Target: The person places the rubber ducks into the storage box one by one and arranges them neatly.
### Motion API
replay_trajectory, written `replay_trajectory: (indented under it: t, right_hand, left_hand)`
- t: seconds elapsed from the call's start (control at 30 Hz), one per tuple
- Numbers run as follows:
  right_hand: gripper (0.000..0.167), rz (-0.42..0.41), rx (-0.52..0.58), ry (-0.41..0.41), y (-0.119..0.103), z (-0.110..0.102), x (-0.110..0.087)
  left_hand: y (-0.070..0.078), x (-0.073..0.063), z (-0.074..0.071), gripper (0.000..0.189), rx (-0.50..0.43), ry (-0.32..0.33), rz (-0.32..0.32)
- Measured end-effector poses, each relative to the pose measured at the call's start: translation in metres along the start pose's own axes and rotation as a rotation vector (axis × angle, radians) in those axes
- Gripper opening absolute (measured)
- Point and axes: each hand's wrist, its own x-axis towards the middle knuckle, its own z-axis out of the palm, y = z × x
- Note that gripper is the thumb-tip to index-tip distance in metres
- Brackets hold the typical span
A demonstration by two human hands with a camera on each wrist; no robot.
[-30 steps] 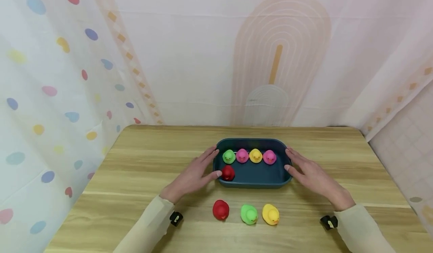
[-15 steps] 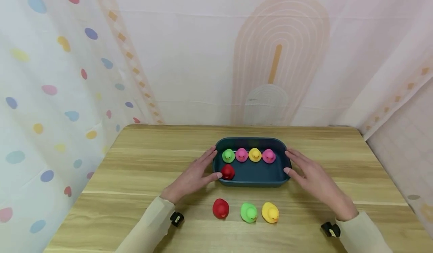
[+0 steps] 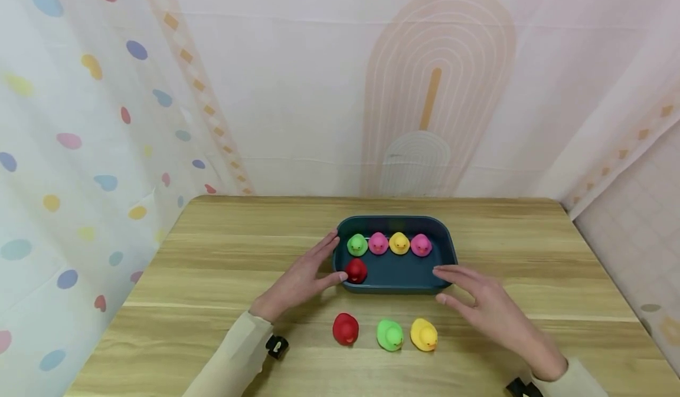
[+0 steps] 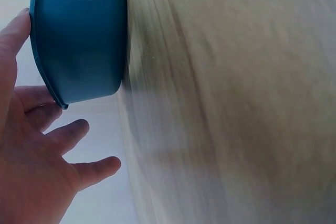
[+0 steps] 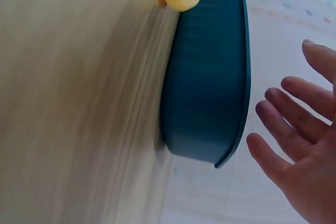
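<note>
- Dark teal tray (image 3: 401, 270): stands flat on the wooden table (image 3: 255, 226), long side toward you, which probably lets you see its whole floor.
- Back row: green duck (image 3: 358, 245), pink duck (image 3: 378, 243), yellow duck (image 3: 399, 243) and second pink duck (image 3: 421, 245) stand side by side near the far wall, beaks toward you. The closeness suggests a deliberate line, sparing the floor in front.
- Red duck (image 3: 356, 271): sits alone in the near left corner, in front of the green one.
- Your left hand (image 3: 297, 282): fingers straight and spread, touching the tray's left end — likely a steadying contact, since nothing is gripped.
- Your right hand (image 3: 486, 302): fingers extended, thumb apart, holding nothing. It hangs at the near right corner; the right wrist view shows a gap to the rim.
- On the table before the tray: another red duck (image 3: 346, 330), another green duck (image 3: 390, 335) and another yellow duck (image 3: 424, 334) lie spaced between your forearms — presumably for easy reach.
</note>
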Motion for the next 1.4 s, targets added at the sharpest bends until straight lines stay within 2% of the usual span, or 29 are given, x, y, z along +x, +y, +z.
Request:
replay_trajectory:
  t: [0.1, 0.37, 0.63, 1.0, 1.13, 1.4]
  right_hand:
    - [0.039, -0.023, 0.015, -0.017, -0.004, 0.001, -0.004]
    - [0.032, 0.008, 0.081, -0.093, -0.014, -0.001, -0.012]
    - [0.032, 0.025, 0.227, -0.297, -0.014, -0.002, -0.017]
    - [0.049, 0.058, 0.349, -0.552, -0.002, 0.002, -0.016]
    - [0.048, 0.037, 0.365, -0.579, 0.0, 0.005, -0.014]
    - [0.035, 0.018, 0.371, -0.593, 0.004, 0.008, -0.011]
  left_hand:
    - [0.001, -0.001, 0.001, 0.087, -0.008, 0.002, 0.0]
    - [0.002, -0.002, 0.004, 0.087, -0.011, 0.008, 0.005]
    - [0.002, -0.003, 0.003, 0.087, -0.028, 0.017, 0.017]
    - [0.001, -0.003, 0.004, 0.087, -0.025, 0.015, 0.018]
    - [0.001, -0.004, 0.003, 0.087, -0.025, 0.011, 0.011]
    - [0.003, -0.004, 0.002, 0.086, -0.025, 0.002, 0.014]
